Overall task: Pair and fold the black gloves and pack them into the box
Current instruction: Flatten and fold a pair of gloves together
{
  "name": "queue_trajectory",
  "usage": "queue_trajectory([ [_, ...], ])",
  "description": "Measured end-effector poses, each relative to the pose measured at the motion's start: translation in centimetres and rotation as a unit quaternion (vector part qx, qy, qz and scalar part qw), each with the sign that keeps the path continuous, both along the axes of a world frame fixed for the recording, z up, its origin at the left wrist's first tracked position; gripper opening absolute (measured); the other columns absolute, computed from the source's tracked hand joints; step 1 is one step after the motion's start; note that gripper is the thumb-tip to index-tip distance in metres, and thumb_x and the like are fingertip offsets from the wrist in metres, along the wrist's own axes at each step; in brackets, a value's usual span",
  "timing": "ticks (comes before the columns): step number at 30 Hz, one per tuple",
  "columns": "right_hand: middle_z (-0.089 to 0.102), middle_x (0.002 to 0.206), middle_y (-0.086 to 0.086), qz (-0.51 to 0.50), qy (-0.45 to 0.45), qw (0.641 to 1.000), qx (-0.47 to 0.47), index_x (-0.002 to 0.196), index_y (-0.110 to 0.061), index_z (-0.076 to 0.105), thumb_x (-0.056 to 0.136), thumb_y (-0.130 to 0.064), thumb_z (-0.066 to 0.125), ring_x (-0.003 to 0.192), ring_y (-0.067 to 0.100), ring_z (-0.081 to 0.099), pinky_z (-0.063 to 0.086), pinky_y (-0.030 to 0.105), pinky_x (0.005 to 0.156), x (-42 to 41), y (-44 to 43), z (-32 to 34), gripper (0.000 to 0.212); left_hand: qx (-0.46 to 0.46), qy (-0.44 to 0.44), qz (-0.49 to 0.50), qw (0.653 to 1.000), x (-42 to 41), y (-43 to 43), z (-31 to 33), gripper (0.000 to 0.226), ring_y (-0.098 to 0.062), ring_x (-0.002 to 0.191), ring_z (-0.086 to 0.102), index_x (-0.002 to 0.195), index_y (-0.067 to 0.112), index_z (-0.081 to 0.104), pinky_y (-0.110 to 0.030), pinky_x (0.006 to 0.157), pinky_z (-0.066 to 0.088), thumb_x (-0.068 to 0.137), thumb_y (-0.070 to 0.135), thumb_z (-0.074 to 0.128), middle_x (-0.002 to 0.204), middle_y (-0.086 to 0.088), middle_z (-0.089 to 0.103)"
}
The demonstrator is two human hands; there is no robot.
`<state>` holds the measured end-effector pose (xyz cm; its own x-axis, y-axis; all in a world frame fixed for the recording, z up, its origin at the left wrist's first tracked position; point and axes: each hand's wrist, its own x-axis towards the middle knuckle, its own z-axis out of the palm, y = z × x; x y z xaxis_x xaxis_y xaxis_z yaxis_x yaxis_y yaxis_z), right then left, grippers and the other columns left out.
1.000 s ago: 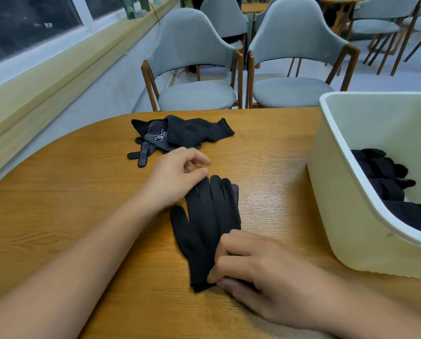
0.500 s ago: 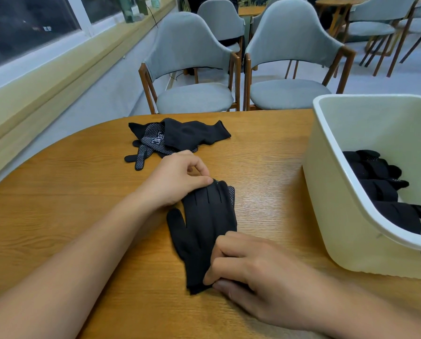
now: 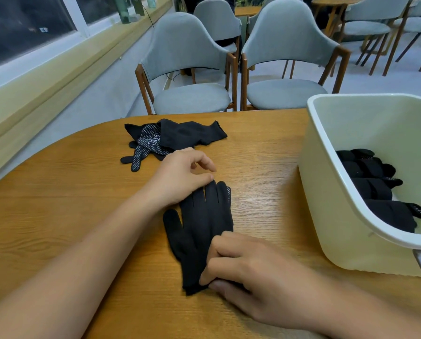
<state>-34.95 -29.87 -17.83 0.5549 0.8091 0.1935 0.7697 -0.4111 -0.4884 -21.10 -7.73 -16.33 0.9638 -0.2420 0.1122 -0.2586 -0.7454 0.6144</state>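
Head view, forward-down over table (image 3: 57,192) (close, wide-angle).

Gloves under the hands (image 3: 202,231): plain black, white dots along one finger edge; loose gloves (image 3: 170,139): black, white-dotted palm with white lettering; box (image 3: 331,192): cream; packed gloves (image 3: 378,187): black, dotted fingertips; table (image 3: 57,192): orange-brown woodgrain; chairs (image 3: 190,59): grey-blue, brown wooden frames.
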Motion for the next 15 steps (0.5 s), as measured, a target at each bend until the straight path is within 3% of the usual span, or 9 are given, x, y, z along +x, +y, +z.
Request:
queue_trajectory([
  [6,0.055,0.114,-0.012,-0.001,0.0,1.0,-0.002,0.12,-0.029,0.069,0.109,-0.027,0.062,0.101,0.009,0.051,0.044,0.026,0.082,0.1,0.1,0.0,0.013,0.016,0.021,-0.085,0.996,-0.3,-0.2,0.4,0.01,-0.005,0.122,0.052,0.093,0.043,0.078,-0.035,0.109,0.044,0.091,0.033,0.078,0.113,0.021,0.066],
  [15,0.054,0.114,-0.011,-0.002,-0.004,1.0,-0.004,0.12,-0.029,0.069,0.109,-0.028,0.062,0.102,0.01,0.05,0.046,0.028,0.081,0.0,0.2,0.0,0.013,0.014,0.018,-0.067,0.997,0.0,-1.5,-0.1,0.008,-0.01,0.119,0.054,0.084,0.035,0.077,-0.04,0.109,0.046,0.089,0.034,0.083,0.111,0.016,0.068],
])
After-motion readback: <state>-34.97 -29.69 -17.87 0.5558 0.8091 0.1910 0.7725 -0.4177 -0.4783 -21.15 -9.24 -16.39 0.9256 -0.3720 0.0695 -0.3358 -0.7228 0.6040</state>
